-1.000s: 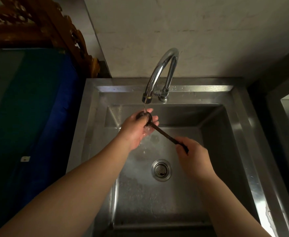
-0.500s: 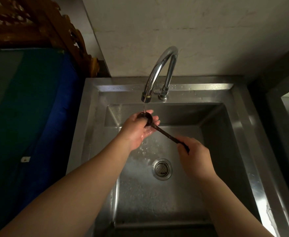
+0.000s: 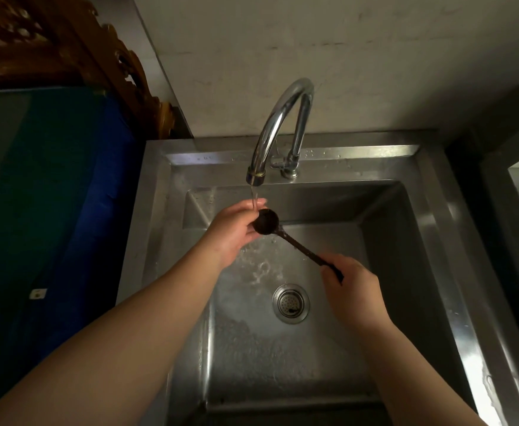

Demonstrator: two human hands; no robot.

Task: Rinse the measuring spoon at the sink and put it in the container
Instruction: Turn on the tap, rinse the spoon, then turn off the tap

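**Spoon bowl under the stream, handle pinched from the far end**

Stainless steel fills the head view: a deep, square sink (image 3: 430,241) with brushed walls, wet and beaded with drops around the round perforated drain (image 3: 290,303), set against a plain pale wall. Its polished gooseneck tap (image 3: 282,124) arcs forward so that a thin stream of water (image 3: 254,198) falls directly ahead of the left grip.

Dark, slim and long-handled, the measuring spoon (image 3: 295,241) slants between both hands. Left hand (image 3: 235,230) cups its round bowl, fingers curled against it, likely to rub the surface while water lands there. Right hand (image 3: 352,285) is clamped on the handle's tail, steadying and angling the spoon so runoff drops into the basin. Whether the bowl is matte plastic or wood is hard to tell in this dim light.

No container is visible, so I judge rinsing to be under way.
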